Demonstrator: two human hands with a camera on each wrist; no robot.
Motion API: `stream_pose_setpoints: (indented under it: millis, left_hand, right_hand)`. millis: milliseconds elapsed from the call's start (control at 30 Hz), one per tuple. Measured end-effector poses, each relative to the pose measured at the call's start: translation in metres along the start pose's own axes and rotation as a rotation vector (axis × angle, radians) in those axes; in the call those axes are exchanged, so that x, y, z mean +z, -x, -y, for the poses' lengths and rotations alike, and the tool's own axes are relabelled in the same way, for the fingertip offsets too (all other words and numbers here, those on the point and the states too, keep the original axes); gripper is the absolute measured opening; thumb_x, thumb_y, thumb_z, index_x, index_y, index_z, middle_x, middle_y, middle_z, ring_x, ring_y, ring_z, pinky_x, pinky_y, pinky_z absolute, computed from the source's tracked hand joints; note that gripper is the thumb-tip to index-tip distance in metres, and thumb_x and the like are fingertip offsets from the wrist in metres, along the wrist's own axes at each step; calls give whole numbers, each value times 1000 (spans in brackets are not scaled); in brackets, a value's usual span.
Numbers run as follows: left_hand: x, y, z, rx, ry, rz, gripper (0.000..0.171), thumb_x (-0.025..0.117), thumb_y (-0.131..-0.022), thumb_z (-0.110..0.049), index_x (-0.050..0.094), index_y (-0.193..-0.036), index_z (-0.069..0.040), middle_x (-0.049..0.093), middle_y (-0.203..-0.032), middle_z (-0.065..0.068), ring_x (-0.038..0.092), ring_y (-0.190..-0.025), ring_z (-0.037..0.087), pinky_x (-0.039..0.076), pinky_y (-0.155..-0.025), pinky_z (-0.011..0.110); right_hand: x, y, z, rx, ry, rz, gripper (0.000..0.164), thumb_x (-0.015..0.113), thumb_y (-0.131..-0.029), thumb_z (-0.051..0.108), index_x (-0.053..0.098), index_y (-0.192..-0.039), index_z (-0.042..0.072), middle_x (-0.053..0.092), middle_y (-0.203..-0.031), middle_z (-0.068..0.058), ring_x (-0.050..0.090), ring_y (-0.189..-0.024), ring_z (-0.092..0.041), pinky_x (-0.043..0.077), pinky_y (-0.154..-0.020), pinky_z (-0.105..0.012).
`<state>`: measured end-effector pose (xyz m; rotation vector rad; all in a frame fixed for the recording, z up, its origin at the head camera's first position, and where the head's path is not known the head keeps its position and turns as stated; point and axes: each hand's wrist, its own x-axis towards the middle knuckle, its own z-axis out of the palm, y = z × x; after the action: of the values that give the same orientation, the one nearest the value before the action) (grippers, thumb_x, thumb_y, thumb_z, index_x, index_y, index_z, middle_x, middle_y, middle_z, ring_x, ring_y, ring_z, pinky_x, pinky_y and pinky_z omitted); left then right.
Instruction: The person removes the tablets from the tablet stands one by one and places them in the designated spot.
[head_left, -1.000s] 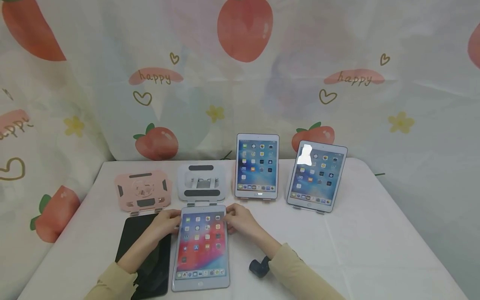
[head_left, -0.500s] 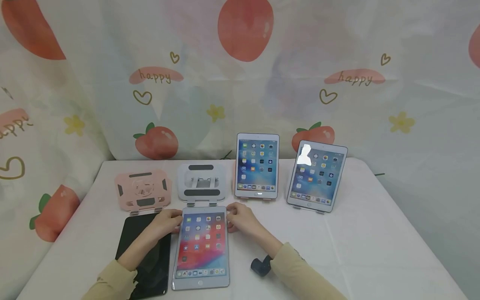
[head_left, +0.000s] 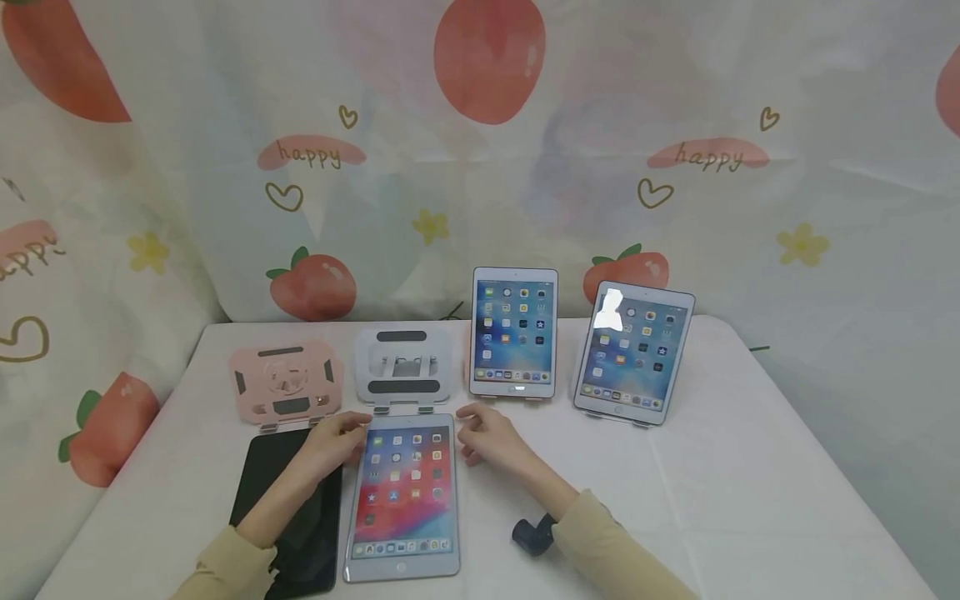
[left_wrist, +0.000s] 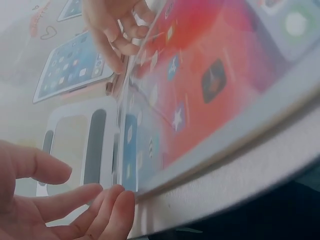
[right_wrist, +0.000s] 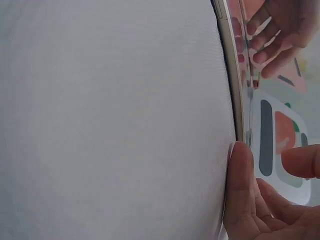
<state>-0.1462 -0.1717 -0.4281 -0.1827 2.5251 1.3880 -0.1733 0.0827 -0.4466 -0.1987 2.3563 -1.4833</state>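
A white tablet [head_left: 405, 500] with a lit red and blue screen lies flat on the table, its top end against the foot of a white folding stand [head_left: 405, 367]. My left hand [head_left: 330, 442] is at its upper left edge; in the left wrist view the fingertips [left_wrist: 122, 200] are by the tablet's corner, and the thumb is apart from them. Beside the upper right edge is my right hand [head_left: 491, 442], its fingers loosely bent. The right wrist view has a fingertip [right_wrist: 242, 150] close to the tablet's edge; contact is unclear. Neither hand grips anything.
A black tablet [head_left: 307, 542] lies partly under my left forearm, below a pink stand [head_left: 288, 379]. Two tablets stand propped at the back: one upright [head_left: 515, 329], one tilted [head_left: 633, 350]. A dark cylindrical object [head_left: 532, 536] is by my right sleeve.
My right hand has drawn slightly right, away from the tablet's edge. My left thumb and fingers have loosened at the other edge. The tablet stays nearly where it was.
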Motion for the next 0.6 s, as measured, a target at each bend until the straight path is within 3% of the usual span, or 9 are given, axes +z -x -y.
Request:
stream_pose_setpoints:
  millis: [300, 600]
  left_hand:
    - [12, -4, -6, 44, 58, -22, 32, 54, -94, -14, 60, -123, -1, 62, -108, 18, 61, -84, 19, 59, -75, 33]
    - [25, -11, -21, 70, 96, -2, 31, 55, -94, -15, 62, -122, -3, 65, -108, 17, 64, -88, 21, 58, -80, 37]
  right_hand:
    - [-13, 5, -7, -50, 13, -46, 32, 56, -92, 10, 57, -122, 1, 64, -96, -13, 65, -71, -15, 57, -64, -29]
    - [-29, 10, -13, -54, 5, -158, 25, 58, -91, 10, 63, -115, 7, 65, -96, -10, 64, -74, -14, 53, -67, -25]
